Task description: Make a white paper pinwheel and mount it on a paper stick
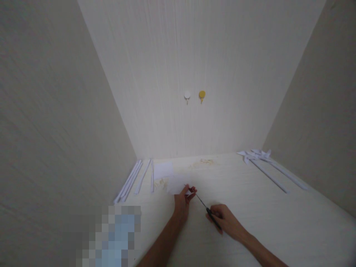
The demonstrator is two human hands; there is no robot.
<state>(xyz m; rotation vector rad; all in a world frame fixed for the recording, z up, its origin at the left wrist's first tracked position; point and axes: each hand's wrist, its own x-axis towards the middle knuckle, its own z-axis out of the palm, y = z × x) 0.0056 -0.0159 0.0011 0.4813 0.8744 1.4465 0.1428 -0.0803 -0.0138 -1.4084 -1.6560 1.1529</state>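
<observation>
A square white sheet of paper (177,182) is pinched between the thumb and fingers of my left hand (183,198). My right hand (222,218) is closed around the dark handle of a screwdriver (213,218) with a long thin metal shaft. That shaft points up and left to the fingers of my left hand, at the paper's near right part. Whether its tip pierces the sheet cannot be made out. Just behind and to the left lies another white sheet (163,170). A small heap of thin tan strands (160,183) is beside the held paper.
Several rolled white paper sticks (129,181) lie at the left. White paper pinwheels (254,155) on paper sticks (268,176) rest at the right. More tan strands (206,162) lie near the back wall, which bears a white hook (187,95) and a yellow hook (202,95).
</observation>
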